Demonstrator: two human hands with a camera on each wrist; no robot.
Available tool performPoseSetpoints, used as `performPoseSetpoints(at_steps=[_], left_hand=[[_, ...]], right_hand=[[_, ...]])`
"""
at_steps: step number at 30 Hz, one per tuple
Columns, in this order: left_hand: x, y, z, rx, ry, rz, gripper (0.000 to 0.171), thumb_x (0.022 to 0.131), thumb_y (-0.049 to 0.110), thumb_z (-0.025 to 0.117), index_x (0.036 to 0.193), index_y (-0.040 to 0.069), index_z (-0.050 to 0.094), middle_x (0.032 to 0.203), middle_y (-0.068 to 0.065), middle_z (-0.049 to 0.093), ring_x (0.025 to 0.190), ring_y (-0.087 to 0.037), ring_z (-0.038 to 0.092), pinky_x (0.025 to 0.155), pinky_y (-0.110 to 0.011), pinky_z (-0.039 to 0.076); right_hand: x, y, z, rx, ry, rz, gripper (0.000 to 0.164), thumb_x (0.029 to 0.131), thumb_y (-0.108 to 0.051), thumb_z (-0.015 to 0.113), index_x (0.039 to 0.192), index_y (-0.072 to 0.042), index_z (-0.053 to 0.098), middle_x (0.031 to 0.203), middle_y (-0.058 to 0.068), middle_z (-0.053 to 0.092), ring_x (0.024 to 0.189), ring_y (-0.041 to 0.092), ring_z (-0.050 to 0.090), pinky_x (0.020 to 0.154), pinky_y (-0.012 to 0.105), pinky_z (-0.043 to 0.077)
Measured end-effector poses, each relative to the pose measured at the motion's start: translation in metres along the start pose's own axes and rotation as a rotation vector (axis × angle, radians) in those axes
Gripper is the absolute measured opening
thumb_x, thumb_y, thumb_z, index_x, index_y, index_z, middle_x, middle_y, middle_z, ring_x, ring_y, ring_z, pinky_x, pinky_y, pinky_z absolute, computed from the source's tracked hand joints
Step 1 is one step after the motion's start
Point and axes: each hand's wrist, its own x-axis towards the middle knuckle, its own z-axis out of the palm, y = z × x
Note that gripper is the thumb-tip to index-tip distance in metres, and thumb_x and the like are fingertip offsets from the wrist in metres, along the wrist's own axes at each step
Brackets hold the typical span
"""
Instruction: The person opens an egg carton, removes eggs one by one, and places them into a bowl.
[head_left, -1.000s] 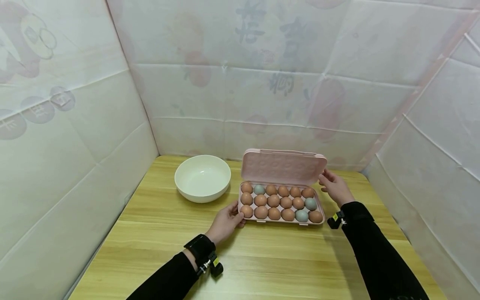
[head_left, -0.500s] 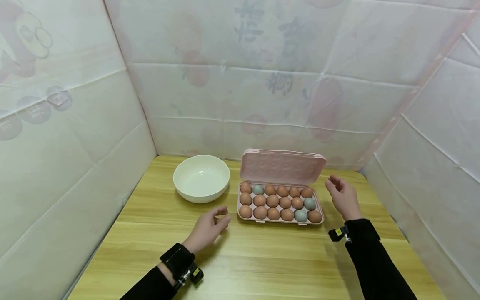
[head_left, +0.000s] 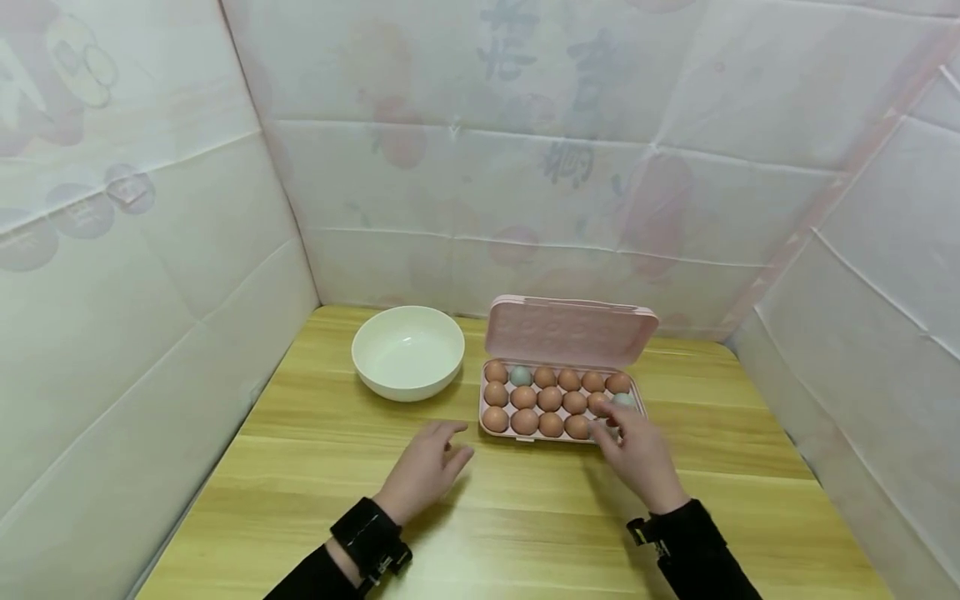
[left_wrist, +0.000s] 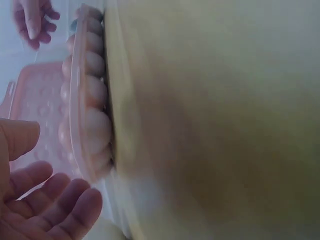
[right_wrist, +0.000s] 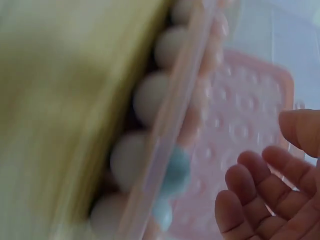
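Observation:
A pink egg carton [head_left: 525, 438] lies on the table with its lid [head_left: 572, 333] raised at the back. Rows of brown eggs [head_left: 550, 399] fill it, along with a few pale blue-green eggs [head_left: 521, 377]. Over the carton's front right corner hovers my right hand [head_left: 643, 458], fingers loosely bent and holding nothing; it hides some eggs there. In the right wrist view, a blue-green egg [right_wrist: 176, 172] shows behind the carton's rim, apart from the fingertips [right_wrist: 241, 182]. My left hand [head_left: 426, 471] is relaxed above the table, left of the carton and touching nothing.
A cream-white bowl [head_left: 408, 354] stands to the left of the carton, near the back edge of the wooden table [head_left: 525, 533]. Pale printed sheets [head_left: 480, 192] hang as walls behind and at both sides.
Both hands have let go of the carton. The left drew back to the left; the right first moved off to the right, then came forward and left over the eggs.

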Motion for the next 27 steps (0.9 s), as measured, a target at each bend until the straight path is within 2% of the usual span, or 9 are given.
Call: performPoseSetpoints(at_steps=[3,5,9,14,18,23,27], left_hand=[[0.015,0.010,0.007,0.084,0.022,0.065,0.040,0.104,0.027,0.073,0.135,0.003,0.067,0.132,-0.015,0.070,0.117,-0.031,0.070,0.099,-0.047,0.060],[0.027,0.015,0.010,0.135,0.036,0.087,0.040,0.103,0.029,0.073,0.133,0.003,0.067,0.129,-0.014,0.070,0.120,-0.031,0.068,0.101,-0.047,0.059],[0.045,0.021,0.017,0.223,0.032,0.088,0.039,0.102,0.033,0.074,0.128,0.004,0.070,0.118,-0.011,0.070,0.105,-0.026,0.068,0.088,-0.043,0.060],[0.057,0.024,0.025,0.256,0.018,0.084,0.035,0.101,0.034,0.076,0.121,0.006,0.071,0.109,-0.011,0.067,0.097,-0.026,0.065,0.083,-0.043,0.058],[0.062,0.024,0.031,0.268,0.003,0.075,0.032,0.101,0.035,0.076,0.114,0.008,0.069,0.105,-0.010,0.066,0.095,-0.025,0.065,0.082,-0.041,0.058],[0.067,0.021,0.036,0.267,-0.004,0.048,0.033,0.100,0.037,0.077,0.114,0.008,0.067,0.105,-0.010,0.068,0.094,-0.026,0.068,0.081,-0.042,0.058],[0.069,0.021,0.037,0.250,-0.002,0.035,0.034,0.098,0.036,0.080,0.112,0.009,0.066,0.096,-0.008,0.068,0.087,-0.025,0.069,0.074,-0.040,0.057]], right_hand=[[-0.003,-0.012,0.014,-0.102,0.019,-0.121,0.020,0.090,-0.009,0.085,0.109,-0.006,0.078,0.092,0.005,0.074,0.080,0.015,0.067,0.066,0.029,0.056],[-0.006,-0.019,0.021,-0.151,0.010,-0.145,0.016,0.090,-0.012,0.086,0.104,-0.009,0.079,0.090,0.001,0.073,0.079,0.013,0.067,0.066,0.029,0.055],[-0.010,-0.023,0.032,-0.238,0.027,-0.196,0.015,0.087,-0.013,0.088,0.099,-0.011,0.078,0.093,0.003,0.074,0.082,0.021,0.071,0.067,0.035,0.057],[-0.012,-0.016,0.045,-0.314,0.076,-0.292,0.021,0.079,-0.009,0.092,0.092,-0.011,0.076,0.091,0.002,0.070,0.078,0.021,0.069,0.065,0.037,0.057],[-0.012,-0.012,0.051,-0.334,0.095,-0.291,0.021,0.077,-0.007,0.094,0.091,-0.011,0.078,0.092,0.001,0.072,0.079,0.022,0.071,0.066,0.037,0.058],[-0.011,-0.012,0.054,-0.349,0.101,-0.261,0.021,0.077,-0.006,0.094,0.090,-0.011,0.079,0.091,0.001,0.073,0.078,0.022,0.072,0.065,0.037,0.058],[-0.011,-0.014,0.053,-0.336,0.091,-0.242,0.020,0.078,-0.003,0.093,0.090,-0.010,0.079,0.091,0.003,0.073,0.079,0.022,0.072,0.066,0.037,0.059]])
